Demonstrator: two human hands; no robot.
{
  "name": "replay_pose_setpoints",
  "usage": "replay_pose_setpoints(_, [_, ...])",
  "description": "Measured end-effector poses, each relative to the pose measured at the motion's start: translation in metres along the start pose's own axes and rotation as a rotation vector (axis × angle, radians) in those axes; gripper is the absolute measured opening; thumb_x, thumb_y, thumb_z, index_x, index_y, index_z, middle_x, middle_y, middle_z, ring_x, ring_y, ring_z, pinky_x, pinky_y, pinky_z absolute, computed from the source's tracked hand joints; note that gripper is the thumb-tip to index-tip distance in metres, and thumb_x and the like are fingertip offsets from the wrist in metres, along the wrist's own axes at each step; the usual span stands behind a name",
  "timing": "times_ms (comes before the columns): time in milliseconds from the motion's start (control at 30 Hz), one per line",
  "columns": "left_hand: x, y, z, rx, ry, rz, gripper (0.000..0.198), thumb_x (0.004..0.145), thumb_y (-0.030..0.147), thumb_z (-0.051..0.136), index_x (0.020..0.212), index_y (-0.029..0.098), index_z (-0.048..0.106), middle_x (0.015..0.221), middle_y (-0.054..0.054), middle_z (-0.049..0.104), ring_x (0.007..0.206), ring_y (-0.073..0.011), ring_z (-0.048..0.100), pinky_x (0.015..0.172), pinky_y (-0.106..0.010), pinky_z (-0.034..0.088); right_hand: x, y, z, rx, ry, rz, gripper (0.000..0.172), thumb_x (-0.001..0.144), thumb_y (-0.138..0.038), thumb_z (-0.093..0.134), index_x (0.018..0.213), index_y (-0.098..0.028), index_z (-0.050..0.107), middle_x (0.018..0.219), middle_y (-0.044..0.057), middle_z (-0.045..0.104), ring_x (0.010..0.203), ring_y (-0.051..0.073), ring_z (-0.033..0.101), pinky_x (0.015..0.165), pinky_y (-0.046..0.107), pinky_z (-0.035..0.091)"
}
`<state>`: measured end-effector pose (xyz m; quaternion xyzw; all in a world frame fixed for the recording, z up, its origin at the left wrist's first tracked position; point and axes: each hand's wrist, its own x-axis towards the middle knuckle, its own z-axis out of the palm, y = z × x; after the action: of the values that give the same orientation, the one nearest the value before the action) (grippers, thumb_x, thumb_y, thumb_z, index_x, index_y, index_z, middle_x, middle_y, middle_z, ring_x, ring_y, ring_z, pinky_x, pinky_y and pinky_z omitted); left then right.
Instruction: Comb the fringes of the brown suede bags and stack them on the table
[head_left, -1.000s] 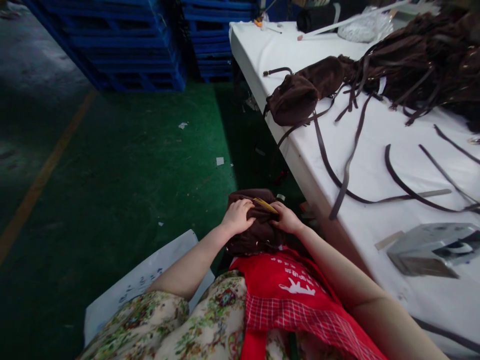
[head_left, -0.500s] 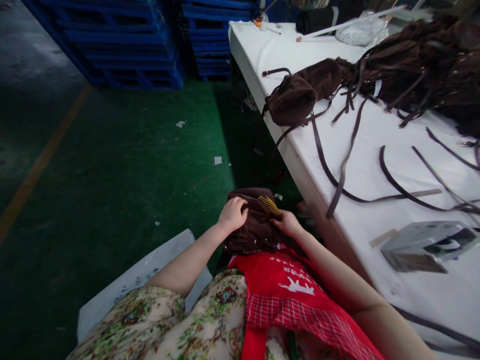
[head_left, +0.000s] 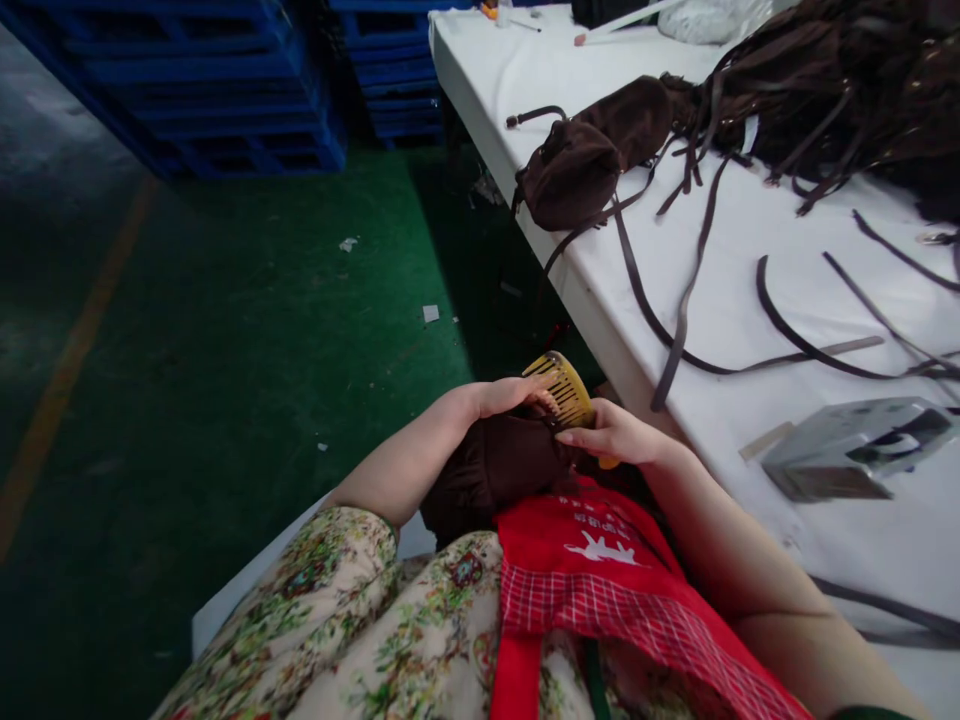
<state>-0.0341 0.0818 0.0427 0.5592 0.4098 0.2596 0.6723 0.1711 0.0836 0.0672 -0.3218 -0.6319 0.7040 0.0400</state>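
A yellow wide-toothed comb [head_left: 574, 398] is pinched in my right hand [head_left: 611, 432], thumb across its near side and teeth pointing left. My left hand [head_left: 517, 396] is bent over the far edge of a dark brown fabric bag [head_left: 517, 462]. Its fingers are curled, with the tips against the comb's teeth; what they grip, if anything, is hidden. The bag lies in my lap against the red apron [head_left: 585, 545], gathered folds showing on its left part.
On the right, a white table [head_left: 720, 440] bears a brown bag [head_left: 577, 175], a heap of brown bags [head_left: 840, 90], loose dark straps [head_left: 697, 290] and a grey device [head_left: 855, 450]. Blue pallets [head_left: 202, 90] stand at the back left. Paper scraps [head_left: 430, 313] dot the green floor.
The comb has come up out of the bag's folds and now shows almost whole. My left hand has moved right, from the bag's left edge to the comb's teeth. The view has shifted slightly.
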Motion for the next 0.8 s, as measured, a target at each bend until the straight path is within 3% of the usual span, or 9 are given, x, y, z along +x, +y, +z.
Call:
replay_pose_setpoints(67, [0.003, -0.013, 0.006, -0.032, -0.137, -0.088, 0.065, 0.085, 0.066, 0.035, 0.077, 0.012, 0.070, 0.080, -0.007, 0.071, 0.077, -0.0165, 0.064, 0.076, -0.027, 0.049, -0.005, -0.001, -0.011, -0.030, 0.020, 0.027, 0.035, 0.072, -0.045, 0.070, 0.083, -0.012, 0.064, 0.060, -0.003, 0.057, 0.045, 0.004, 0.043, 0.040, 0.017, 0.034])
replay_pose_setpoints(133, [0.003, -0.022, 0.010, -0.050, -0.274, -0.126, 0.061, 0.078, 0.068, 0.048, 0.082, 0.011, 0.070, 0.085, -0.006, 0.071, 0.080, -0.0170, 0.063, 0.078, -0.026, 0.048, -0.007, 0.000, -0.020, -0.058, 0.012, 0.070, 0.033, 0.070, -0.044, 0.071, 0.078, -0.013, 0.064, 0.057, -0.004, 0.055, 0.043, 0.004, 0.040, 0.038, 0.017, 0.031])
replay_pose_setpoints(267, [0.001, -0.022, 0.019, 0.109, -0.368, -0.127, 0.050, 0.063, 0.054, 0.073, 0.089, 0.012, 0.070, 0.082, -0.004, 0.069, 0.076, -0.0178, 0.061, 0.070, -0.026, 0.047, 0.001, 0.009, -0.034, -0.069, 0.044, 0.116, 0.033, 0.069, -0.046, 0.071, 0.069, -0.014, 0.061, 0.053, -0.005, 0.051, 0.039, 0.003, 0.036, 0.035, 0.017, 0.026])
replay_pose_setpoints(400, [0.000, -0.028, 0.033, 0.122, -0.247, -0.167, 0.039, 0.066, 0.041, 0.074, 0.093, 0.012, 0.070, 0.085, -0.004, 0.070, 0.077, -0.0180, 0.063, 0.071, -0.026, 0.048, 0.014, 0.021, -0.039, -0.033, 0.085, 0.113, 0.031, 0.067, -0.044, 0.073, 0.071, -0.015, 0.062, 0.056, -0.004, 0.054, 0.039, 0.004, 0.038, 0.034, 0.018, 0.026])
replay_pose_setpoints(500, [0.003, -0.044, 0.036, -0.127, -0.156, -0.224, 0.035, 0.065, 0.032, 0.074, 0.094, 0.012, 0.069, 0.085, -0.004, 0.070, 0.075, -0.0175, 0.064, 0.075, -0.029, 0.049, 0.018, 0.030, -0.040, 0.007, 0.151, 0.105, 0.032, 0.065, -0.042, 0.075, 0.075, -0.015, 0.062, 0.055, -0.005, 0.052, 0.038, 0.004, 0.036, 0.033, 0.018, 0.025])
replay_pose_setpoints(633, [0.003, -0.067, 0.025, -0.451, -0.080, -0.262, 0.028, 0.060, 0.025, 0.074, 0.083, 0.009, 0.072, 0.082, -0.007, 0.072, 0.075, -0.0178, 0.065, 0.083, -0.031, 0.048, 0.015, 0.039, -0.043, 0.103, 0.256, 0.078, 0.034, 0.067, -0.046, 0.073, 0.075, -0.016, 0.057, 0.047, -0.009, 0.041, 0.037, 0.004, 0.031, 0.033, 0.018, 0.023])
replay_pose_setpoints(800, [0.000, -0.073, 0.020, -0.536, -0.155, -0.225, 0.029, 0.063, 0.026, 0.074, 0.086, 0.009, 0.072, 0.088, -0.011, 0.073, 0.083, -0.0207, 0.066, 0.089, -0.034, 0.046, 0.014, 0.043, -0.047, 0.061, 0.384, 0.095, 0.042, 0.071, -0.055, 0.067, 0.065, -0.019, 0.045, 0.044, -0.009, 0.036, 0.035, 0.005, 0.030, 0.033, 0.020, 0.022])
